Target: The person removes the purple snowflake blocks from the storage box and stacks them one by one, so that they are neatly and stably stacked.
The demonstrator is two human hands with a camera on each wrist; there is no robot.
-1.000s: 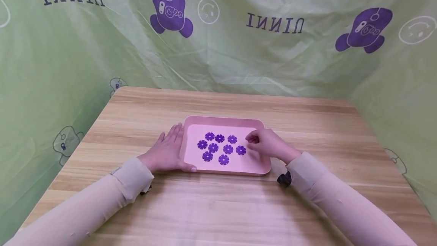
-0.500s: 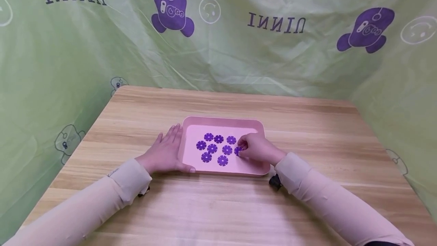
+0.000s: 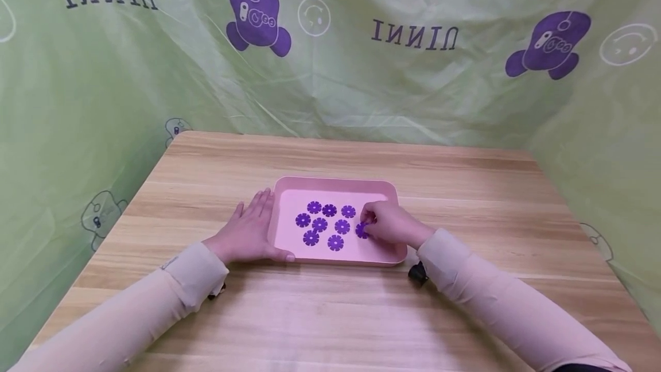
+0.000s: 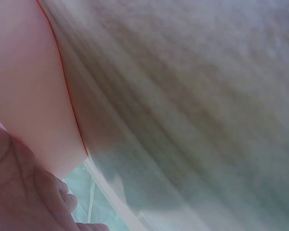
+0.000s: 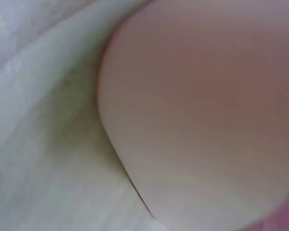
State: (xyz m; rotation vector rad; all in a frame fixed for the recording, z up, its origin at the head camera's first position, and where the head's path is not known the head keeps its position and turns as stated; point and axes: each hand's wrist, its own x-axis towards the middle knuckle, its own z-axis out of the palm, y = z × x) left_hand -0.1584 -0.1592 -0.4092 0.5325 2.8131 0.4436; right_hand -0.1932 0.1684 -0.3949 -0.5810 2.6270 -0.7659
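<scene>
A pink tray [image 3: 356, 184] lies on the wooden table, holding several purple notched discs [image 3: 335, 243], each with a small pale centre. My left hand [image 3: 245, 237] lies along the tray's left side, fingers straight and thumb stretched along the near rim. My right hand [image 3: 392, 223] reaches in over the right end. Its thumb and bent fingers pinch the right edge of the rightmost purple notched disc [image 3: 361, 231], partly hiding it. Left palm and curved fingers [image 4: 33, 192] show low in the left wrist view; the right wrist view is mostly blurred skin.
The wooden table [image 3: 330, 314] extends around the tray on all sides. Green printed cloth [image 3: 335, 90] hangs behind it and along both sides. Dark wrist devices [image 3: 418, 274] sit under the sleeve cuffs.
My right hand has moved left and down from the tray's right side onto the rightmost disc, its fingers closing at the edge. My left hand stays on the tray.
</scene>
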